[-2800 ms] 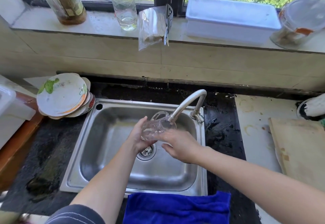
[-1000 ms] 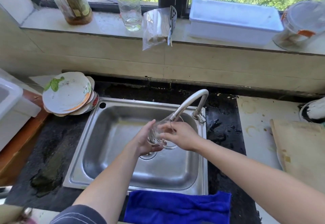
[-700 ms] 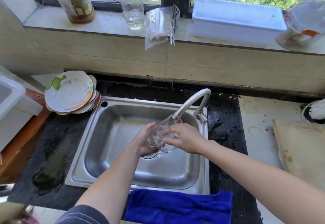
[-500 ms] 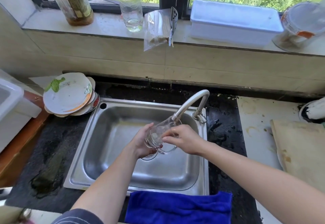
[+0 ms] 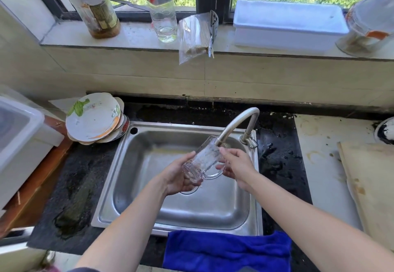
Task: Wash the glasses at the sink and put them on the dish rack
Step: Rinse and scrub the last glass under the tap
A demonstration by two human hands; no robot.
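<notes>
In the head view, we hold one glass [image 5: 203, 160] tilted over the sink [image 5: 138, 165], its mouth raised to the tip of the tap [image 5: 241, 120]. Our left hand [image 5: 177, 176] curls round its base; our right hand [image 5: 238, 165] grips its upper side by the handle, fingertips near the rim. We cannot tell whether water is running. We judge the wash of this glass to be under way, not finished. No washed glass and no dish rack show here, so racking remains to be done. Stacked plates [image 5: 93, 120] sit on the table left of the sink.
</notes>
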